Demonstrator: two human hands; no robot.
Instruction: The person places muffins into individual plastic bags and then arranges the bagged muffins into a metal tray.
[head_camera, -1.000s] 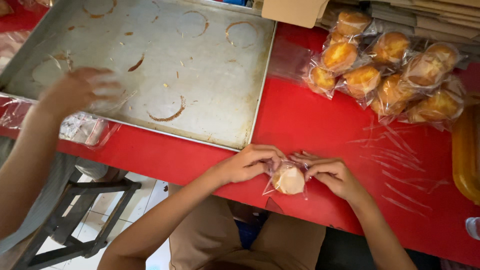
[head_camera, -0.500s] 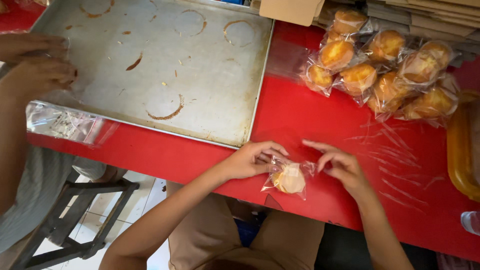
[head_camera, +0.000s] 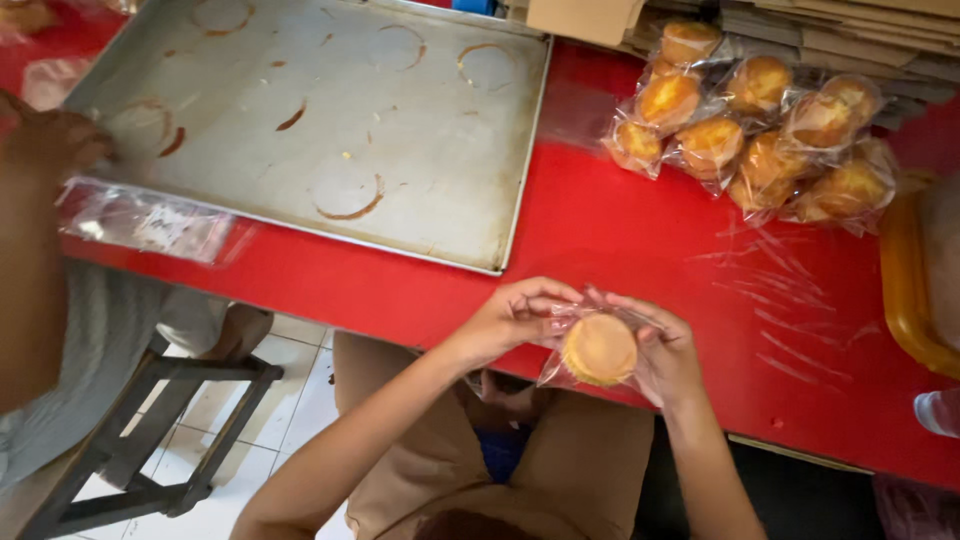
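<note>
My left hand (head_camera: 515, 318) and my right hand (head_camera: 668, 355) both grip a clear plastic bag (head_camera: 590, 325) with a round golden cake (head_camera: 599, 350) inside it, held just above the near edge of the red table (head_camera: 620, 230). My left fingers pinch the bag's top edge. My right hand cups the cake from the right side. A pile of bagged golden cakes (head_camera: 760, 130) lies at the back right of the table.
A large empty metal baking tray (head_camera: 400, 150) with brown ring marks fills the table's left. Another person's hand (head_camera: 55, 140) and arm are at the tray's left edge, beside a stack of clear bags (head_camera: 150, 222). Cardboard (head_camera: 580, 18) lies behind; a yellow container (head_camera: 905, 290) sits right.
The bagged cake has turned so its flat round face shows, and my hands have shifted slightly right. The other person's hand pulled back to the tray's left edge.
</note>
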